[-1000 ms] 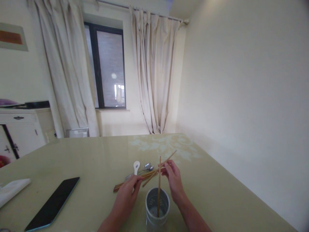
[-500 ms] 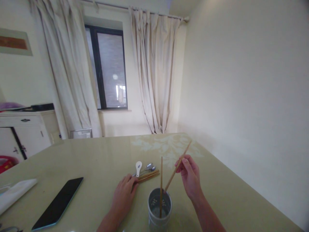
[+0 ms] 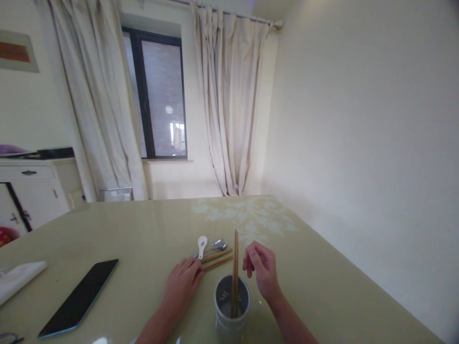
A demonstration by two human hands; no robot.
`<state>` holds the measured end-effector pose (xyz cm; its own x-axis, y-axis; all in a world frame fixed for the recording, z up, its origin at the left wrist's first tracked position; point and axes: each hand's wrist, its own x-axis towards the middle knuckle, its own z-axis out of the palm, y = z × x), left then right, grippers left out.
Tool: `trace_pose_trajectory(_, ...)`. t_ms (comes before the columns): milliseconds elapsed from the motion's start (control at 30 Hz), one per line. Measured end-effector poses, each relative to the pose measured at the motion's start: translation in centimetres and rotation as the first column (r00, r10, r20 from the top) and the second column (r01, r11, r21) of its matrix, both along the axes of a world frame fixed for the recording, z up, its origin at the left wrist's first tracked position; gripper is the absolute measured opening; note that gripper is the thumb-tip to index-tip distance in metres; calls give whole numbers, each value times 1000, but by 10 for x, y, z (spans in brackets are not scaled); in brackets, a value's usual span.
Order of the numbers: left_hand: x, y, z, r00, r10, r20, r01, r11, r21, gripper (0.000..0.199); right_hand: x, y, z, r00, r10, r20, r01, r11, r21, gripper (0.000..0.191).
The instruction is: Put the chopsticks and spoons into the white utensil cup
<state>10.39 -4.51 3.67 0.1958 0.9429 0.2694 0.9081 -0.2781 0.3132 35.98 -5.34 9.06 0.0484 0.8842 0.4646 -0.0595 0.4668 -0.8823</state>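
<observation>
A grey cylindrical holder (image 3: 232, 329) with small holes inside stands near the front of the table. Two wooden chopsticks (image 3: 234, 267) lean upright in it, side by side. My right hand (image 3: 263, 270) is just right of them, fingers loosely curled and apart, with nothing in it. My left hand (image 3: 182, 284) rests on the table left of the holder, its fingers closed over the near ends of several wooden chopsticks (image 3: 218, 263) lying flat. Beyond these lie a white spoon (image 3: 202, 246) and metal spoons (image 3: 218, 245).
A black tablet-like slab (image 3: 81, 298) lies on the left of the greenish table (image 3: 143, 229), with a white object (image 3: 21, 279) farther left. The table's right edge runs along the wall (image 3: 358, 143). A white cabinet (image 3: 36, 191) stands at the back left.
The chopstick from my right hand now stands in the holder beside the other, and that hand has let go. Under my left hand the lying chopsticks have spread apart. The view has shifted slightly.
</observation>
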Motion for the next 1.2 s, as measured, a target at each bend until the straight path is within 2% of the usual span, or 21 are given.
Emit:
trace_pose_trajectory(100,1,0,-2,1000,-12,25,12,1000,-1,17,-5,11,-11,996,-84,-3,84,994,-74,63)
trace_pose_trajectory(167,2,-1,-2,999,-9,38,9,1000,1,17,-11,19,-19,991,-117,62,126,979,-158,63)
trace_pose_trajectory(300,6,-2,1,999,6,47,-5,1000,-5,16,-21,29,-31,969,-58,242,129,948,-291,65)
trace_pose_trajectory(433,10,-2,6,995,-43,95,48,998,-51,15,-22,31,-38,955,-32,296,125,945,-302,64)
trace_pose_trajectory(567,17,-1,3,967,-61,246,73,996,-41,17,-19,31,-44,950,3,313,108,935,-337,64)
trace_pose_trajectory(667,25,-4,0,905,-100,414,108,994,5,21,-22,28,-45,955,74,288,38,930,-366,65)
trace_pose_trajectory(767,32,-6,-1,846,-170,505,156,985,70,25,-28,25,-38,980,144,140,-83,927,-367,61)
trace_pose_trajectory(833,32,-7,1,842,-194,503,165,981,102,29,-28,24,-29,991,130,11,-119,936,-331,61)
trace_pose_trajectory(900,29,-7,2,884,-165,438,134,986,102,33,-21,26,-18,995,32,-91,-53,969,-240,62)
trace_pose_trajectory(967,23,-6,1,945,-98,311,76,994,80,35,-4,28,-5,973,-118,-198,95,988,-122,62)
trace_pose_trajectory(1033,18,-4,-1,986,-40,161,31,998,57,33,19,29,7,910,-278,-306,282,959,-31,55)
trace_pose_trajectory(1067,16,-4,-3,995,-26,98,21,999,49,33,30,28,13,881,-314,-355,333,943,-7,53)
trace_pose_trajectory(1133,15,-2,-7,1000,-19,15,18,999,39,35,48,25,23,850,-291,-439,323,946,-2,48)
trace_pose_trajectory(1200,15,-1,-11,1000,-23,-13,23,999,40,35,54,20,30,845,-213,-491,240,971,-8,45)
